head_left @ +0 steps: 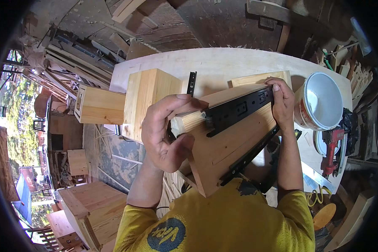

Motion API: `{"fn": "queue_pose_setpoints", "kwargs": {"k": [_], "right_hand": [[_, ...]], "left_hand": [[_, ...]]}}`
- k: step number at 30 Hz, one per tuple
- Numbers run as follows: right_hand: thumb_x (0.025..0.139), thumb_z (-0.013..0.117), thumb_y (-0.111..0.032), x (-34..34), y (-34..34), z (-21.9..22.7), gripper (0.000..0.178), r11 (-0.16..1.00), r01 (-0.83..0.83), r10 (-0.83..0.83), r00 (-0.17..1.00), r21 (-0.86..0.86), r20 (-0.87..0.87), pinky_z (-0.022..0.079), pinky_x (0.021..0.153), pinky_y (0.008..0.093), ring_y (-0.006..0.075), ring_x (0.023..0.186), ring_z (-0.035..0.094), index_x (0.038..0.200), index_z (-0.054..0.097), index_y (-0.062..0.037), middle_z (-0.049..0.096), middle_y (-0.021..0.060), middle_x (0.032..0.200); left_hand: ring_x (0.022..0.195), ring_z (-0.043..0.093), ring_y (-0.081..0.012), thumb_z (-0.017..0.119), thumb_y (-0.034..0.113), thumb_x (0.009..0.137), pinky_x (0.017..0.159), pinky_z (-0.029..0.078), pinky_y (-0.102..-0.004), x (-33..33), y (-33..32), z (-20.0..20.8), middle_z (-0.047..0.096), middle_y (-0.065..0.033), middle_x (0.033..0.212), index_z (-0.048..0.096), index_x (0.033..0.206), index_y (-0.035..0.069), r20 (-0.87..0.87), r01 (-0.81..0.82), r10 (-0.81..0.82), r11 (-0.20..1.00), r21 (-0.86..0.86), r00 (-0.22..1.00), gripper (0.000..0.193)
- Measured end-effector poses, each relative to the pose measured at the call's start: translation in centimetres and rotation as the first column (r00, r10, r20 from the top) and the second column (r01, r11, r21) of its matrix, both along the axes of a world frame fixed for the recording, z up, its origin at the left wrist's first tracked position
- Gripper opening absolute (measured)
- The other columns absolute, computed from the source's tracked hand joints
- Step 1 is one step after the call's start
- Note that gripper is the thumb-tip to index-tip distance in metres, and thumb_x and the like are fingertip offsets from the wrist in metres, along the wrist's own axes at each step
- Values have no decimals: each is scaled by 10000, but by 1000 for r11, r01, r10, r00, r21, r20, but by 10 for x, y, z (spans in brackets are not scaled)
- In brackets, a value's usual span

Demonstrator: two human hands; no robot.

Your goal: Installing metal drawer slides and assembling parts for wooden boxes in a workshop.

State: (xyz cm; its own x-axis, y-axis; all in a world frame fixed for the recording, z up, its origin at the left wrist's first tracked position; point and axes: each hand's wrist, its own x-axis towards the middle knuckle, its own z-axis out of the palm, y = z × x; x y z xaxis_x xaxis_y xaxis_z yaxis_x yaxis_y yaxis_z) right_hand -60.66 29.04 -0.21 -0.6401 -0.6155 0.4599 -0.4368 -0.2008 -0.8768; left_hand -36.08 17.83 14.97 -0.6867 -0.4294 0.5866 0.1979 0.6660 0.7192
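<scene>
In front of my chest a light wooden drawer [233, 145] is held tilted, off the table. A black metal drawer slide [239, 108] runs along its upper side, and a second black slide [252, 156] lies along the lower edge. My left hand [163, 132] is curled around the near left corner, thumb and fingers on either side of the wood. My right hand [283, 103] grips the far right end, its thumb by the end of the upper slide. Part of the drawer's underside is hidden.
On the pale worktable [222, 56] stand a wooden box [144, 101], a loose black slide [192, 83], a white bucket [321, 103] and a red nail gun [332, 151]. A wooden cabinet [96, 210] is at the lower left. Wood scraps [361, 80] are piled at the right.
</scene>
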Motion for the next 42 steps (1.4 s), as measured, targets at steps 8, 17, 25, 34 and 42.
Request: {"fn": "queue_pose_setpoints", "kwargs": {"k": [8, 17, 25, 34, 42], "right_hand": [[935, 442, -109, -3, -2, -1, 203, 1000, -4, 4, 999, 5, 32, 435, 796, 270, 170, 861, 584, 939, 598, 20, 633, 104, 906], [962, 438, -179, -40, -38, -13, 259, 959, -241, 219, 964, 149, 149, 408, 849, 255, 121, 922, 540, 1080, 593, -7, 624, 50, 988], [915, 509, -325, -21, -14, 54, 420, 953, -287, 263, 942, 95, 208, 383, 947, 298, 174, 1067, 530, 1193, 572, -16, 589, 96, 1166], [886, 453, -494, 1, 13, 92, 687, 929, -159, 226, 959, -334, 173, 317, 1031, 385, 271, 1187, 470, 1261, 442, 81, 498, 178, 1263], [893, 504, -282, -42, 3, 77, 402, 937, 206, -56, 886, -281, 461, 367, 952, 352, 214, 1044, 536, 1142, 524, 33, 582, 118, 1108]], "left_hand": [[901, 641, -283, 532, 99, 748, 805, 487, -341, -7, 3, 0, 639, -200, 958, 450, 1207, -38, -41, 23, -20, 997, 68, 999, 485], [709, 594, -277, 608, 241, 795, 675, 470, -341, -44, -13, 16, 600, -145, 788, 606, 1051, 49, 186, -188, 219, 967, -173, 958, 319], [834, 635, -334, 524, 247, 860, 747, 487, -367, -103, -36, 22, 649, -170, 889, 624, 970, 16, 122, -312, 366, 894, -323, 923, 275], [904, 629, -357, 495, 429, 853, 833, 474, -429, -174, -31, 30, 658, -210, 899, 645, 1002, 13, 343, -200, 298, 935, -292, 891, 466], [1074, 565, -351, 504, 462, 838, 927, 432, -428, -218, -41, 33, 606, -199, 1122, 609, 1141, 51, 554, 35, 82, 980, -196, 828, 521]]}}
